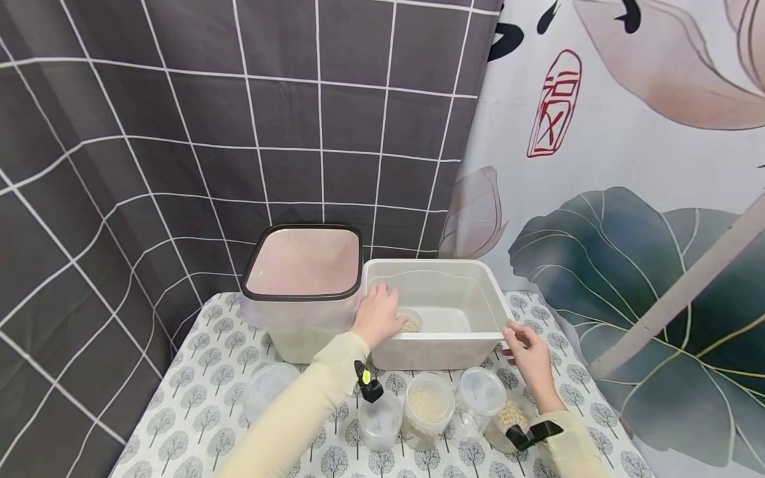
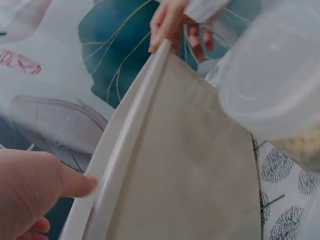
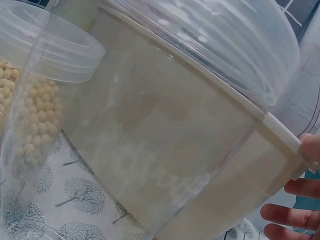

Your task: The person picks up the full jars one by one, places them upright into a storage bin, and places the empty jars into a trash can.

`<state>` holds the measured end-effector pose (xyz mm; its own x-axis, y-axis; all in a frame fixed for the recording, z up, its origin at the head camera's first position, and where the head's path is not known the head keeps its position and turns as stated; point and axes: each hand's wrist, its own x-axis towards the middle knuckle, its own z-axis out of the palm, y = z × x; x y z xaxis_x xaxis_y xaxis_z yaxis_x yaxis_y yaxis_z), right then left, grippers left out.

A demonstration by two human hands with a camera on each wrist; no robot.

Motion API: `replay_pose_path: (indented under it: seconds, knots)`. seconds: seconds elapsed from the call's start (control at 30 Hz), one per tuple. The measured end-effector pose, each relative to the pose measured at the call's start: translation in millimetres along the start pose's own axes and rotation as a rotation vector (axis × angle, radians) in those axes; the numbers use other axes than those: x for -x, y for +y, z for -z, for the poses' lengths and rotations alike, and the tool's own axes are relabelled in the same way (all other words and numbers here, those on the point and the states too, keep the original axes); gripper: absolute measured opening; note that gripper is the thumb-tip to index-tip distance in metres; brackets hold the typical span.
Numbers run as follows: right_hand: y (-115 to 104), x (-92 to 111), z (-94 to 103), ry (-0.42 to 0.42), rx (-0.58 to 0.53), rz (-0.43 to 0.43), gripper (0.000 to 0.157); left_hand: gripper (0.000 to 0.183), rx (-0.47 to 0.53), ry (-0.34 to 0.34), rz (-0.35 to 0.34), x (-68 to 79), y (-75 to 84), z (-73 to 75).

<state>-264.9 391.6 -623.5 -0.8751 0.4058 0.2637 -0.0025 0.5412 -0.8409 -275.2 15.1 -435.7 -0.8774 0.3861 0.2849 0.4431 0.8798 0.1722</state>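
Note:
A white rectangular plastic storage bin [image 1: 452,350] stands on the table. My left hand [image 1: 378,315] reaches over its left side, thumb stretched out and nothing gripped that I can see. Beneath that thumb, inside the bin, sits a round clear container of pale beans [image 1: 411,322], partly hidden by the hand. With thumb and fingers, my right hand [image 1: 528,358] holds the bin's front right corner. In the left wrist view the left thumb [image 2: 77,184] is beside the rim. The right fingers [image 3: 292,216] spread below the corner in the right wrist view.
Left of the bin stands a tall pale bin with a black rim [image 1: 301,295]. Several clear plastic jars line the front, including a lidded one of beans [image 1: 429,401], a clear-topped one [image 1: 481,392] and a soybean jar [image 1: 512,415]. Curtains hang behind the table.

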Motion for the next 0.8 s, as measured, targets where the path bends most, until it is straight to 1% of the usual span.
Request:
replay_pose_path:
  seconds: [0.07, 0.1, 0.13, 0.2, 0.23, 0.27, 0.3, 0.33, 0.37, 0.43, 0.47, 0.5, 0.53, 0.6, 0.67, 0.7, 0.73, 0.77, 0.8]
  knots:
    - [-11.3, 4.9, 3.9, -0.009, -0.028, 0.011, 0.043, 0.044, -0.037, 0.023, -0.025, 3.0, 2.3, 0.4]
    - [-21.7, 8.9, 7.0, -0.014, -0.053, 0.013, 0.043, 0.041, -0.048, 0.039, -0.040, 4.7, 3.5, 0.6]
    - [-36.6, 14.0, 12.1, -0.036, -0.076, 0.018, 0.044, 0.039, -0.056, 0.055, -0.050, 6.5, 4.7, 0.9]
    - [-73.7, 25.9, 22.6, -0.074, -0.091, -0.006, 0.046, 0.038, -0.060, 0.084, -0.068, 10.4, 7.1, 2.3]
    - [-84.4, 30.2, 26.1, -0.080, -0.137, -0.004, 0.044, 0.038, -0.062, 0.093, -0.075, 12.7, 8.2, 3.3]
    - [-98.8, 34.5, 30.3, -0.097, -0.141, -0.017, 0.044, 0.038, -0.059, 0.100, -0.083, 15.0, 9.3, 4.2]
    - [-101.1, 35.5, 31.6, -0.105, -0.147, -0.012, 0.044, 0.039, -0.052, 0.102, -0.089, 17.3, 10.3, 4.9]
    - [-90.2, 31.5, 28.6, -0.096, -0.135, -0.004, 0.043, 0.040, -0.043, 0.103, -0.093, 19.7, 11.4, 5.6]
    - [-75.0, 26.0, 23.8, -0.076, -0.115, -0.004, 0.043, 0.043, -0.032, 0.095, -0.094, 22.4, 12.5, 5.9]
    - [-43.8, 15.9, 15.7, -0.049, -0.116, 0.028, 0.042, 0.050, -0.001, 0.092, -0.103, 28.5, 14.7, 5.4]
    - [-49.3, 17.6, 16.2, -0.070, -0.132, 0.033, 0.042, 0.052, 0.018, 0.093, -0.108, 32.2, 15.9, 4.9]
    - [-42.9, 15.6, 14.1, -0.059, -0.132, 0.035, 0.041, 0.054, 0.044, 0.093, -0.111, 36.3, 17.2, 4.7]
    - [-49.6, 17.7, 15.3, -0.065, -0.133, 0.028, 0.042, 0.057, 0.068, 0.092, -0.114, 40.6, 18.7, 4.5]
    - [-76.3, 27.0, 23.2, -0.097, -0.212, 0.036, 0.040, 0.059, 0.123, 0.089, -0.123, 49.8, 21.4, 4.3]
    - [-106.5, 37.4, 31.2, -0.124, -0.231, 0.030, 0.041, 0.060, 0.185, 0.077, -0.119, 58.6, 24.6, 4.8]
    - [-106.5, 37.1, 31.4, -0.107, -0.192, 0.015, 0.043, 0.062, 0.219, 0.069, -0.114, 62.8, 26.0, 4.8]
    - [-107.4, 38.1, 31.7, -0.113, -0.234, 0.037, 0.041, 0.064, 0.242, 0.064, -0.108, 67.0, 27.3, 4.3]
    - [-110.1, 39.5, 32.1, -0.113, -0.239, 0.038, 0.041, 0.065, 0.262, 0.062, -0.103, 71.3, 28.6, 3.8]
    - [-114.8, 41.2, 33.0, -0.119, -0.221, 0.036, 0.043, 0.068, 0.279, 0.058, -0.096, 75.4, 30.0, 3.2]
